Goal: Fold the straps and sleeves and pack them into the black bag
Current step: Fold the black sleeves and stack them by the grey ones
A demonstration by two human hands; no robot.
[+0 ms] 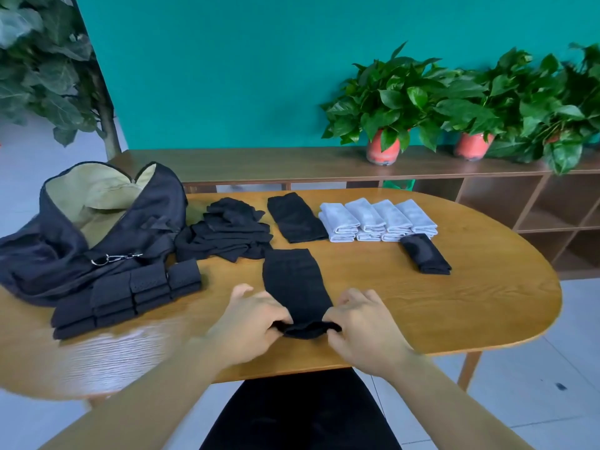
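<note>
One black bag lies open at the left end of the wooden table, its tan lining exposed and one metal clip resting on its front edge. Directly in front of the bag, touching it, sits a block of folded black straps in stacked rows; the exact count cannot be told. Just right of the bag lies one loose pile of unfolded black pieces, number indistinct. Farther right of the bag, one black piece lies flat, and beyond it folded white cloths stand in two rows: four in the back row, the front row partly hidden. One folded black sleeve lies at the near right corner of the white group, well apart from the bag. One black sleeve lies flat, to the right of the bag and nearer the person, lengthwise toward them, its near end bunched. The left hand pinches that near end at its left corner, fingers curled round the cloth; the right hand pinches the right corner likewise. Behind the table, a low wooden shelf carries leafy plants, with two red pots plainly visible. One large-leaved plant stands behind the bag.
</note>
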